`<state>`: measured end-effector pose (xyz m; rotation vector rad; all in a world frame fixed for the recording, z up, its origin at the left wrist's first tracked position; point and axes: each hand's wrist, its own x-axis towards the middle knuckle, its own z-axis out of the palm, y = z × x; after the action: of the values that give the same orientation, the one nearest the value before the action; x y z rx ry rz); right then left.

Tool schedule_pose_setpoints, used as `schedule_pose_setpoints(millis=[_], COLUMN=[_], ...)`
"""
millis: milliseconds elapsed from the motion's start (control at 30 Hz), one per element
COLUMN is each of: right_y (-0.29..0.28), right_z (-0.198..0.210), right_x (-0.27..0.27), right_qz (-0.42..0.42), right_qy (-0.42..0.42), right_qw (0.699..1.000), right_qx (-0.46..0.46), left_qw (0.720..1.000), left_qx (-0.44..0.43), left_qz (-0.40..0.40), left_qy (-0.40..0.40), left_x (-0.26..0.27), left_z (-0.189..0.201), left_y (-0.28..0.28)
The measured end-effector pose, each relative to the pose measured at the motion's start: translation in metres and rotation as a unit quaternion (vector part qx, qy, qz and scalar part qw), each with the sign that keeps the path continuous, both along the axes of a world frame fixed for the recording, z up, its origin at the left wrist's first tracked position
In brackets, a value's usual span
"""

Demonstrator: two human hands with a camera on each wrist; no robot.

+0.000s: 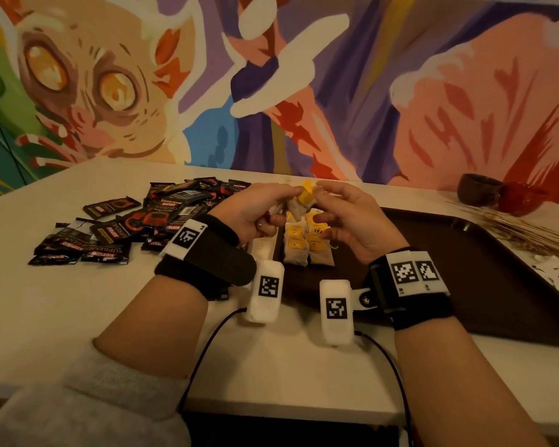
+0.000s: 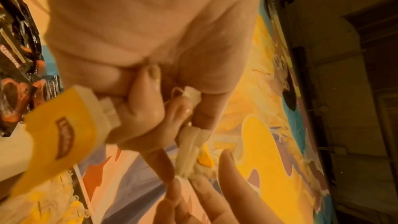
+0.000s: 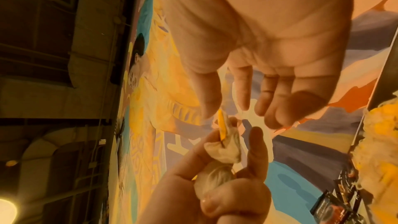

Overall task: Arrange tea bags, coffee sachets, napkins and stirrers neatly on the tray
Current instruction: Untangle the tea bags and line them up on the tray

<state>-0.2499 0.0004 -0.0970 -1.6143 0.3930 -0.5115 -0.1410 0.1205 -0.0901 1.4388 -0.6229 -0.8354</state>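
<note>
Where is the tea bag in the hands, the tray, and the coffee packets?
tea bag [image 1: 305, 197], head view, yellow tag.
tray [image 1: 484, 269], head view, bare dark floor.
coffee packets [image 1: 149, 217], head view, middle of pile.

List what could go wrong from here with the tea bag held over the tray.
1. The left hand grips several tea bags at once, tags and strings bunched; drawing one out may drag another loose.
2. The right hand is open, its fingers barely at the yellow tag; a weak pinch could drop it.
3. A fall would likely land on the neat tea bag rows on the tray.
</note>
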Motion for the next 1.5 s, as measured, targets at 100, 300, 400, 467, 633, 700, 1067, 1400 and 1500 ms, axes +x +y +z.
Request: schedule_pose_setpoints(millis=[100, 300, 400, 467, 633, 700, 1067, 1400, 1500], right_y=[0.002, 0.0, 0.001, 0.004, 0.011, 0.011, 0.007, -0.006, -0.017], right_z=[0.0, 0.017, 0.036, 0.044, 0.036, 0.03, 0.024, 0.042, 0.049], right_x=[0.0, -0.002, 0.002, 0.007, 0.022, 0.026, 0.049, 0.046, 0.04], right_qz=[0.001, 0.006, 0.025, 0.058, 0.147, 0.15, 0.091, 0.182, 0.207], right_qy=[-0.011, 0.021, 0.08, 0.148, 0.3, 0.344, 0.404, 0.462, 0.509], right_qw=[1.0, 1.0, 0.994, 0.979, 0.921, 0.9, 0.859, 0.815, 0.773], right_qx=[0.0, 0.008, -0.068, -0.126, -0.202, -0.22, -0.301, -0.299, -0.317], left_qw=[0.999, 0.998, 0.993, 0.991, 0.99, 0.99, 0.992, 0.993, 0.993], left_qx=[0.021, -0.002, -0.031, -0.046, -0.055, -0.055, -0.053, -0.056, -0.055], left_qz=[-0.015, 0.068, 0.117, 0.129, 0.13, 0.128, 0.114, 0.103, 0.101], left_qy=[-0.027, -0.012, -0.005, 0.004, 0.012, 0.016, 0.021, 0.024, 0.025], left_x=[-0.001, 0.004, 0.01, 0.014, 0.017, 0.019, 0.018, 0.018, 0.017], left_z=[0.001, 0.003, 0.004, 0.004, 0.004, 0.003, 0.005, 0.004, 0.004], left_y=[0.002, 0.003, 0.005, 0.007, 0.008, 0.008, 0.009, 0.009, 0.008])
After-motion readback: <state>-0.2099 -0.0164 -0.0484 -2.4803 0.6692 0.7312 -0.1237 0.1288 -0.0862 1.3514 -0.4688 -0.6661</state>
